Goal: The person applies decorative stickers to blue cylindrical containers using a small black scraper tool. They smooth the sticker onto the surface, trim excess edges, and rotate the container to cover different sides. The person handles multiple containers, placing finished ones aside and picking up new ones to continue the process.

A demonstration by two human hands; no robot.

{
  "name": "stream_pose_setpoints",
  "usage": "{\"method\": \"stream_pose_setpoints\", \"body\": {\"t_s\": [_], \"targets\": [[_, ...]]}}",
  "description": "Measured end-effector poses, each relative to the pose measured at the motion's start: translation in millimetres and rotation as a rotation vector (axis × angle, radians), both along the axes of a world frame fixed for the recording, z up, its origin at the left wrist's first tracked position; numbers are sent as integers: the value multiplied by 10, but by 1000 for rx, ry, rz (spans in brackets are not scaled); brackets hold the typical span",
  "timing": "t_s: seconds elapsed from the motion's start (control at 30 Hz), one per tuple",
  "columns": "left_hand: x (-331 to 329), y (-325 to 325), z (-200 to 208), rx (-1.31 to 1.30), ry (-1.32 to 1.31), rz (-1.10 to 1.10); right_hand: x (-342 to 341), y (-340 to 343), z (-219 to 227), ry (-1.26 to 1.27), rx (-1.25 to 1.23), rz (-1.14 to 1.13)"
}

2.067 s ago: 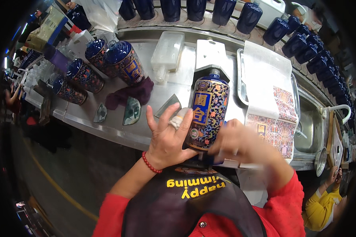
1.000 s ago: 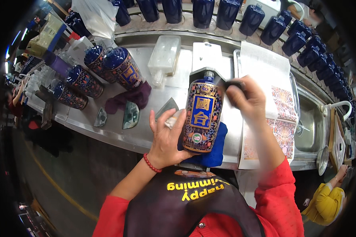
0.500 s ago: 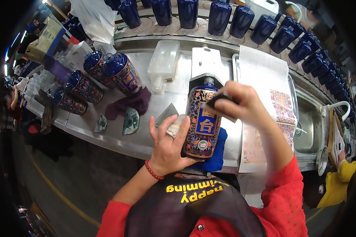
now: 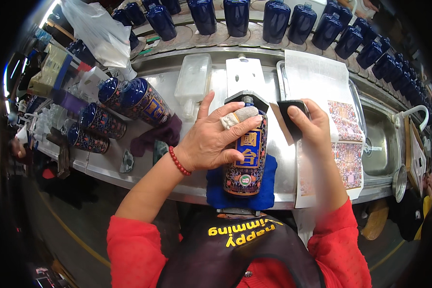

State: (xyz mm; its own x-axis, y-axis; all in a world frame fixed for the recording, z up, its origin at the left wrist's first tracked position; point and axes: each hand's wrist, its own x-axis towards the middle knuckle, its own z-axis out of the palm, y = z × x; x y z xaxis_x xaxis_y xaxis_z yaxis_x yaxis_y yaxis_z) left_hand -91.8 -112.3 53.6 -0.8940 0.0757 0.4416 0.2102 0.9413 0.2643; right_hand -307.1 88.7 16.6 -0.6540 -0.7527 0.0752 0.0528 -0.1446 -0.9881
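A dark blue bottle (image 4: 245,165) with a colourful floral wrap and gold-edged blue panel lies tilted on a blue cloth (image 4: 269,185), neck away from me. Behind its neck sits a dark angular rest (image 4: 261,102). My left hand (image 4: 204,139) lies across the bottle's upper part, fingers stretched out and spread, hiding some of the pattern. A pale cover (image 4: 239,117) wraps one of its fingers. To the right of the bottle and apart from it, my right hand (image 4: 314,125) grips a flat black-and-brown scraper (image 4: 289,122).
Patterned transfer sheets (image 4: 343,163) lie on the right, beside a steel sink (image 4: 381,153). Several decorated bottles (image 4: 149,103) stand at left near a purple cloth (image 4: 165,133). A clear plastic container (image 4: 193,79) lies ahead. Plain blue bottles (image 4: 237,17) line the far conveyor.
My left hand has moved from the bottle's lower left side up over its upper part. My right hand has drawn the scraper off the bottle to the right.
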Motion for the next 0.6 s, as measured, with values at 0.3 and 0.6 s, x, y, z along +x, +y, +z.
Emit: {"method": "stream_pose_setpoints", "body": {"t_s": [0.3,0.6], "targets": [[-262,-41,105,35,20,-188,351,244,41,-190,-44,-38],[-226,-112,37,343,99,-37,283,-36,254,981,50,83]]}}
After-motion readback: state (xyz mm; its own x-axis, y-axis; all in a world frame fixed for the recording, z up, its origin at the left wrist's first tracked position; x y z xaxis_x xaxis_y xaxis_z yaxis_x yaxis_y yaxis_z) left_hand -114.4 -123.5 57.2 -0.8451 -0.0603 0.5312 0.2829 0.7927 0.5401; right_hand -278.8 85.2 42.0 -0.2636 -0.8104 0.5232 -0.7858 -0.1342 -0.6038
